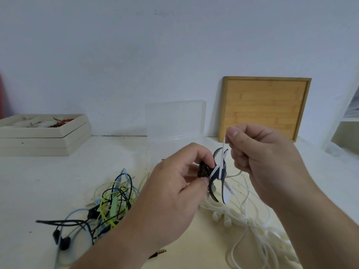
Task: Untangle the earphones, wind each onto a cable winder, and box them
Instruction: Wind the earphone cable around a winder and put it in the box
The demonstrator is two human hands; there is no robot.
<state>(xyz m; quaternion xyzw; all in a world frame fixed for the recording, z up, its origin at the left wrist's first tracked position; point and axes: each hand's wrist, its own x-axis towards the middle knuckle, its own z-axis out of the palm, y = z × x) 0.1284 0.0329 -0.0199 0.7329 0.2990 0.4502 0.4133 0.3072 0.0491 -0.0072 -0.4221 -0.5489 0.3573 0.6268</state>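
Observation:
My left hand (174,193) pinches a dark, winged cable winder (218,175) above the table. A white earphone cable (223,152) crosses the winder's middle. My right hand (264,158) pinches that cable between thumb and forefinger and holds it taut just above the winder. The rest of the white earphones (250,216) trails down onto the table under my right hand. A tangle of black, green and blue earphones (108,204) lies at the lower left. A clear plastic box (175,121) stands open behind my hands, by the wall.
A beige tray box (44,136) with small red items sits at the far left. A wooden board (266,107) leans on the wall at the right. A gold jack plug (161,251) lies near my left forearm. White shelving (343,129) is at the right edge.

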